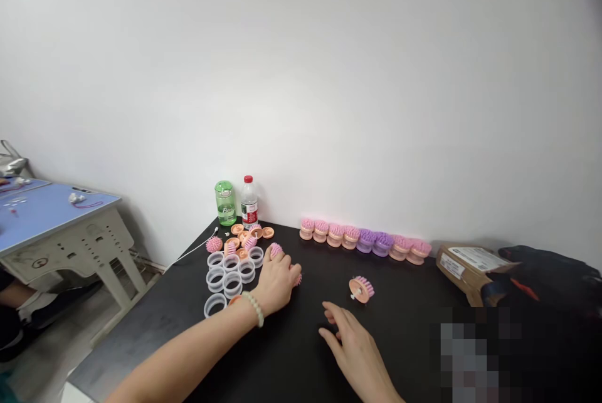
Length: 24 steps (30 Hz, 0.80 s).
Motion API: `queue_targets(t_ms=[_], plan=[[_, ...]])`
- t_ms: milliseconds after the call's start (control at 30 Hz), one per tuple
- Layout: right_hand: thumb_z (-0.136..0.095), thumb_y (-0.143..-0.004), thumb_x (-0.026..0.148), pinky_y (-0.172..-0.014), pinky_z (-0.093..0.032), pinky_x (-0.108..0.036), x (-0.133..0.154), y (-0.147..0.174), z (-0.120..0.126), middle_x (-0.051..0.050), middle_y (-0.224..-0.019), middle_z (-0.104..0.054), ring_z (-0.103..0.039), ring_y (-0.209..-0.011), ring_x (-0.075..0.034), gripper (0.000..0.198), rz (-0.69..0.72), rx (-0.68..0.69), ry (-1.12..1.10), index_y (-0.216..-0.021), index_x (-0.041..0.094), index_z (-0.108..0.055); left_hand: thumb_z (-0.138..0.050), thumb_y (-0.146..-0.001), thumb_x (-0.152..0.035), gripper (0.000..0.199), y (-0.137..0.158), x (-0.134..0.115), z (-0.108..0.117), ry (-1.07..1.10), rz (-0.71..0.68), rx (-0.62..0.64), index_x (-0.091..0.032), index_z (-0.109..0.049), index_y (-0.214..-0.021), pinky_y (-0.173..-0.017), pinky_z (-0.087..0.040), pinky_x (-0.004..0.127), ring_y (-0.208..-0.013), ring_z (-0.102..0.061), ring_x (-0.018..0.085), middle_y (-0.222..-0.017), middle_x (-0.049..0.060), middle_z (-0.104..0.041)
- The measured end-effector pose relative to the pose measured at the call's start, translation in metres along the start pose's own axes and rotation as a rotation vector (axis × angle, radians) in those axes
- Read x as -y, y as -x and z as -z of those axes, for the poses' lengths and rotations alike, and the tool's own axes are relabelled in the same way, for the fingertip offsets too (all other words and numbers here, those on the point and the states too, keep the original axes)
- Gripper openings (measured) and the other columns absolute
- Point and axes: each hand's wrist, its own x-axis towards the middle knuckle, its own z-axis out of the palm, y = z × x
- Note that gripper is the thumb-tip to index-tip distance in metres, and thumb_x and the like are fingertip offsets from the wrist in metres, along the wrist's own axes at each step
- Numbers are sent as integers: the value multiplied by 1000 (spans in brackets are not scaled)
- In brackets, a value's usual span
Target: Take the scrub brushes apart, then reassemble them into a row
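My left hand point(277, 281), a beaded bracelet at its wrist, is closed over a pink bristled brush head point(298, 279) that shows only partly beside the fingers. Just beyond those fingers sits another pink bristled piece point(276, 251). My right hand point(350, 343) hovers at the front with thumb and fingers apart, holding nothing. Above it on the table lies a tilted brush head point(361, 289) with a peach base, pink bristles and a small white stem. Translucent rings point(232, 285) stand in a cluster left of my left hand, with loose peach discs point(268, 233) and pink bristled pieces behind.
A row of pink and purple brushes point(365, 240) lines the wall side of the black table point(291, 353). A green container point(226, 204) and a red-capped bottle point(249, 202) stand at the back left. A cardboard package point(463, 271) and dark bag point(550, 284) lie right.
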Motion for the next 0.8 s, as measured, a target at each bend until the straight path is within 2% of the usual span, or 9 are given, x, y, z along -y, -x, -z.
queue_targets(t_ms=[100,167,300,367,433,500,600,700,800], plan=[[-49,-93,32,-68,-62,-37,-6,-7,16,-9,-100,-72,-72,-82,-25,26,-72,-108,10,-114,22,-62,-51,-88,-13,24,37,-13,4,41,-88,-2,-25,-63,-105,-105,-31,52,-104,-54,29,-101,9,-63],[-49,-94,35,-69,-61,-37,-14,-11,27,-10,-103,-71,-72,-79,-24,28,-142,-192,18,-114,22,-62,-49,-90,-16,26,57,-16,4,76,-113,5,-25,-62,-110,-97,-37,49,-98,-54,28,-99,10,-63],[-49,-92,37,-68,-60,-38,-31,-14,41,-10,-100,-72,-71,-76,-23,28,-260,-264,45,-109,20,-64,-62,-86,-32,47,73,-6,5,203,-83,41,-23,-53,-131,-89,-44,44,-101,-56,30,-109,10,-63],[-50,-91,38,-69,-59,-37,-35,-14,41,-10,-99,-72,-71,-80,-24,27,-285,-261,38,-105,20,-65,-61,-89,-36,48,70,7,7,200,-13,28,-22,-51,-134,-91,-45,40,-104,-57,28,-115,10,-62],[-50,-90,37,-70,-59,-37,-36,-14,37,-9,-99,-71,-71,-85,-25,28,-280,-239,17,-107,21,-65,-55,-93,-29,35,61,25,11,139,84,-3,-20,-57,-127,-93,-44,38,-106,-56,26,-117,10,-62],[-50,-89,37,-72,-59,-36,-34,-14,32,-9,-100,-71,-70,-87,-25,31,-264,-217,-3,-111,22,-65,-54,-92,-21,29,48,45,15,86,173,-30,-16,-61,-120,-95,-41,41,-109,-55,29,-116,12,-62],[-49,-89,37,-72,-60,-36,-32,-13,27,-9,-100,-70,-71,-85,-24,35,-247,-195,-13,-116,21,-64,-56,-90,-21,29,27,71,15,28,290,-60,-12,-63,-117,-96,-39,48,-111,-53,35,-117,17,-61],[-50,-88,38,-70,-60,-37,-33,-12,24,-10,-98,-71,-71,-82,-24,33,-241,-189,-6,-112,21,-65,-68,-82,-26,34,10,84,9,18,359,-61,-11,-64,-112,-92,-41,49,-109,-54,37,-113,18,-62],[-50,-88,39,-68,-60,-39,-37,-12,22,-10,-96,-70,-71,-72,-24,29,-244,-194,-8,-104,21,-66,-74,-75,-21,34,1,84,0,53,382,-64,-12,-64,-106,-93,-41,48,-110,-54,33,-112,14,-62]])
